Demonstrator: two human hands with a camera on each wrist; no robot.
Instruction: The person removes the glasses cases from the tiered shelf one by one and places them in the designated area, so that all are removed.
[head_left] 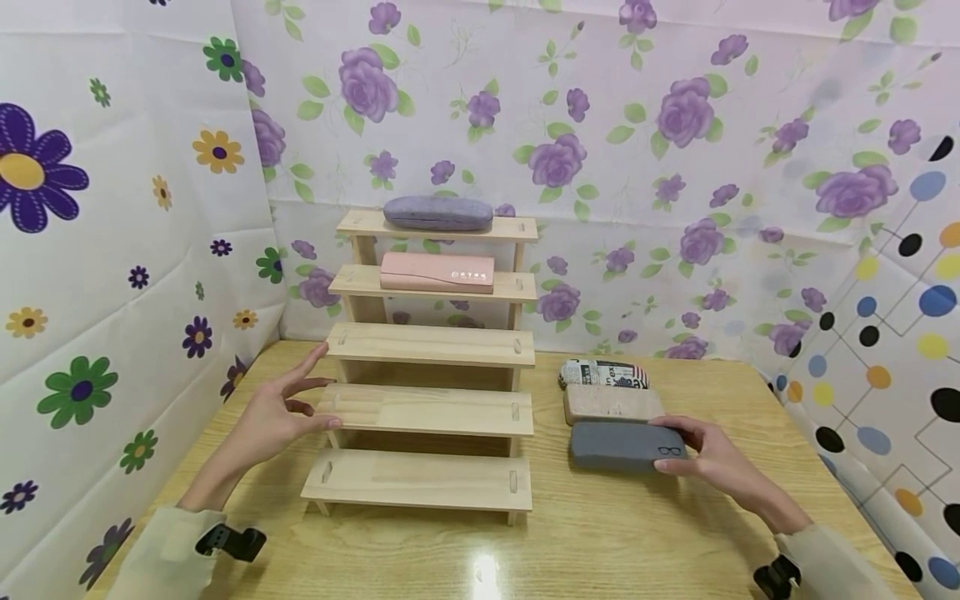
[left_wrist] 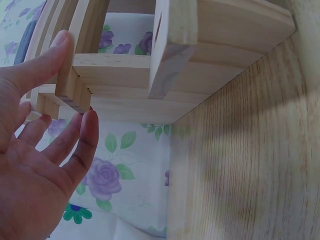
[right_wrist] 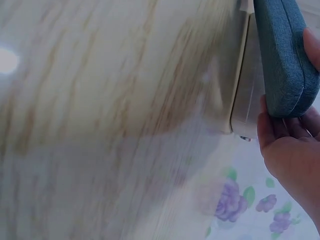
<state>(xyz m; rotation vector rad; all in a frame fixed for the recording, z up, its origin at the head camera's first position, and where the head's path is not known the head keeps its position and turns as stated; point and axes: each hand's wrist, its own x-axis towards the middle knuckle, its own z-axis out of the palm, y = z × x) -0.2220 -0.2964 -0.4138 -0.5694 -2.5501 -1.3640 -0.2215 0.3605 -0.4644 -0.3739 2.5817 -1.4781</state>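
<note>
A stepped wooden display rack (head_left: pixel 431 343) with several shelves stands on the table. A purple-grey glasses case (head_left: pixel 438 213) lies on its top shelf and a pink glasses case (head_left: pixel 437 272) on the one below. My left hand (head_left: pixel 273 412) holds the rack's left side, thumb and fingers around a shelf end; the left wrist view shows the thumb on the shelf edge (left_wrist: pixel 67 65). My right hand (head_left: pixel 716 458) grips the right end of a blue-grey glasses case (head_left: pixel 618 446) with a glasses print, thumb in front and fingers behind. In the right wrist view the case (right_wrist: pixel 285 60) looks tilted.
Behind the blue-grey case lie a beige glasses case (head_left: pixel 611 403) and a newspaper-print case (head_left: pixel 603 373), close together right of the rack. The wooden table (head_left: pixel 600 533) meets a flowered cloth backdrop (head_left: pixel 600 167), with patterned cloths on both sides.
</note>
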